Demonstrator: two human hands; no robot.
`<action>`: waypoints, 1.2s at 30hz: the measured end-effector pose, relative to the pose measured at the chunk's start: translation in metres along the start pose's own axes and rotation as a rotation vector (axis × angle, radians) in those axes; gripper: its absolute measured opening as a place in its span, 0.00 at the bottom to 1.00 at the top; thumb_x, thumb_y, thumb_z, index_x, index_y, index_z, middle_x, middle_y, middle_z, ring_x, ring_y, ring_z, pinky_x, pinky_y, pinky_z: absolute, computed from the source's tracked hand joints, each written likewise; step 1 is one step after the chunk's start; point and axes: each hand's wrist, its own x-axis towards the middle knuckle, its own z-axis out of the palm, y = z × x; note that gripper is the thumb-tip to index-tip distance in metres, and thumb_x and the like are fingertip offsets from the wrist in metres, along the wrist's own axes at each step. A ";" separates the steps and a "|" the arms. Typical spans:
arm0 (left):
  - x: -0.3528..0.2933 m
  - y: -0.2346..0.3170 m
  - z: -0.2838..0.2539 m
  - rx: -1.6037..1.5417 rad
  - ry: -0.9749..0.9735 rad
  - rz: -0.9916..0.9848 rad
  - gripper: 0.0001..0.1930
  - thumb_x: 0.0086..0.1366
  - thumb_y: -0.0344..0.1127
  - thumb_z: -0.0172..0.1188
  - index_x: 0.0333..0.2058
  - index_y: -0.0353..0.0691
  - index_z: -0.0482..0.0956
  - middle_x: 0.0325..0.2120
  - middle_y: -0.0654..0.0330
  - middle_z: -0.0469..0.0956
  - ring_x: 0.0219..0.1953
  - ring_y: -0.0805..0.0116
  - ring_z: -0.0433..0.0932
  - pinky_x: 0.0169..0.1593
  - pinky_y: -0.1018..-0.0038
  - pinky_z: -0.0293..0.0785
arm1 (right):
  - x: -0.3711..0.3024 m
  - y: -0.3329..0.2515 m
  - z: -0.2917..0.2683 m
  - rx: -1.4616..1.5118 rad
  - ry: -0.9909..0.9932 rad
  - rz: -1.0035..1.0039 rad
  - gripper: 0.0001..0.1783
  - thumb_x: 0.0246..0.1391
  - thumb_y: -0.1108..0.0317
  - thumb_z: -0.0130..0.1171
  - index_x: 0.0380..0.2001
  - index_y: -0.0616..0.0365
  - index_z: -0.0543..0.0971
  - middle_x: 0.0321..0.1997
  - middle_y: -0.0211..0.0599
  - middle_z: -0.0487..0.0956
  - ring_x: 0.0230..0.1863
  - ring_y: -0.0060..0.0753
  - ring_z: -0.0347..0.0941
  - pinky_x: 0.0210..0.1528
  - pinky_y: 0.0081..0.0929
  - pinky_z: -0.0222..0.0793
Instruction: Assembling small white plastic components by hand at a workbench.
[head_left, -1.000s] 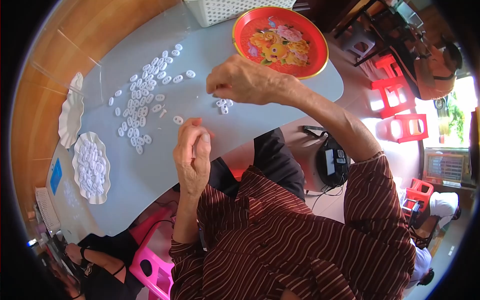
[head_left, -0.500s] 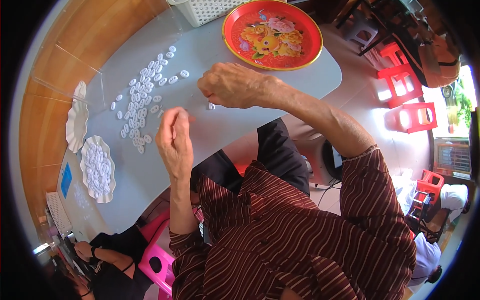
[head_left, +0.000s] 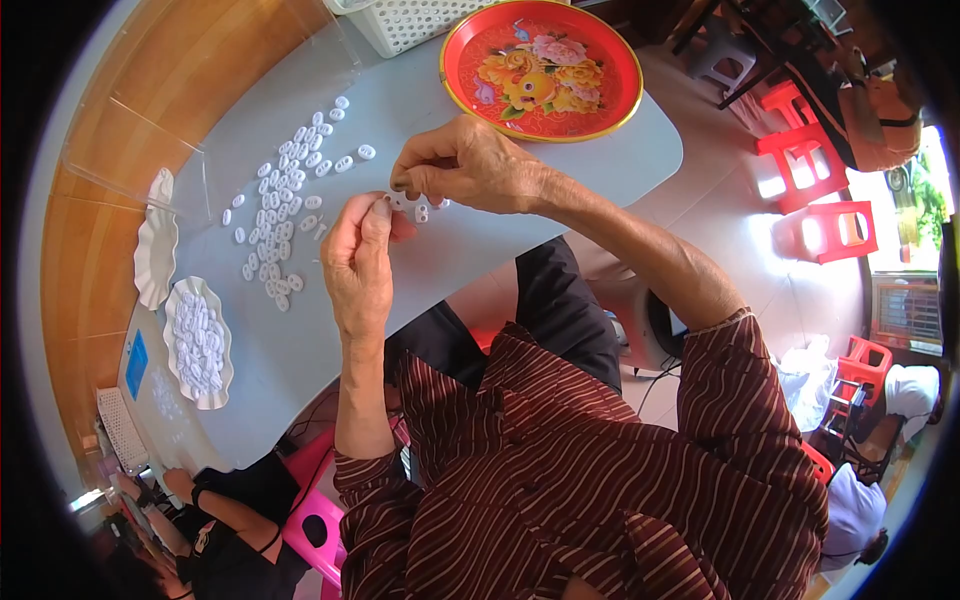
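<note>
Your left hand [head_left: 358,268] and right hand [head_left: 480,170] are close together above the smooth grey tabletop [head_left: 590,175], fingers drawn narrow; whether either pinches anything cannot be told. White oval pieces [head_left: 283,229] lie scattered to your left, their dark marks too small to read. A few white bits [head_left: 421,214], partly hidden, sit by your right fingertips. Small white parts [head_left: 198,345] fill a wavy-rimmed dish [head_left: 214,401]

Around eleven o'clock, my two hands [head_left: 358,262]; just past twelve, one red tray [head_left: 540,72]; at two, three red stools [head_left: 790,148]; at nine, two wavy white dishes [head_left: 155,255]; at ten, dozens of white ovals [head_left: 271,215].
</note>
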 end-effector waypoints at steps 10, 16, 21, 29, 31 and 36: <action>0.006 0.000 0.002 -0.618 -0.196 -0.403 0.15 0.67 0.37 0.45 0.34 0.30 0.75 0.20 0.60 0.72 0.27 0.72 0.70 0.34 0.76 0.66 | -0.007 0.006 -0.002 -0.179 0.031 -0.260 0.04 0.48 0.73 0.60 0.29 0.61 0.77 0.25 0.33 0.78 0.26 0.25 0.74 0.31 0.24 0.70; 0.009 0.004 0.007 -0.798 -0.287 -0.467 0.11 0.65 0.37 0.52 0.34 0.32 0.75 0.17 0.63 0.67 0.29 0.68 0.71 0.32 0.74 0.65 | -0.015 0.006 -0.015 -0.170 0.035 -0.474 0.05 0.46 0.77 0.60 0.30 0.60 0.78 0.32 0.34 0.78 0.31 0.30 0.76 0.35 0.25 0.72; 0.004 -0.001 0.009 -0.705 -0.186 -0.356 0.07 0.62 0.31 0.55 0.34 0.33 0.75 0.19 0.61 0.71 0.32 0.68 0.72 0.36 0.75 0.67 | -0.007 0.011 -0.058 -0.469 0.266 -0.391 0.05 0.44 0.75 0.59 0.28 0.61 0.79 0.25 0.38 0.79 0.27 0.34 0.77 0.34 0.28 0.72; -0.005 -0.002 0.020 -0.616 -0.193 -0.327 0.07 0.61 0.32 0.55 0.35 0.33 0.74 0.19 0.60 0.71 0.33 0.67 0.74 0.37 0.76 0.69 | -0.004 0.029 -0.099 -0.813 0.049 -0.178 0.06 0.39 0.73 0.57 0.21 0.65 0.80 0.21 0.48 0.77 0.26 0.46 0.76 0.32 0.36 0.72; -0.005 0.000 0.023 -0.606 -0.195 -0.329 0.08 0.61 0.32 0.55 0.35 0.33 0.74 0.19 0.60 0.71 0.34 0.67 0.74 0.38 0.76 0.69 | -0.002 0.036 -0.095 -0.858 0.088 -0.130 0.08 0.39 0.72 0.57 0.21 0.66 0.80 0.22 0.50 0.77 0.27 0.48 0.76 0.34 0.37 0.71; -0.006 -0.002 0.025 -0.616 -0.180 -0.333 0.07 0.61 0.31 0.54 0.35 0.34 0.74 0.19 0.60 0.71 0.34 0.67 0.74 0.39 0.75 0.69 | 0.010 0.049 -0.115 -0.814 0.053 -0.090 0.07 0.41 0.71 0.57 0.22 0.65 0.80 0.24 0.48 0.79 0.27 0.46 0.76 0.34 0.36 0.71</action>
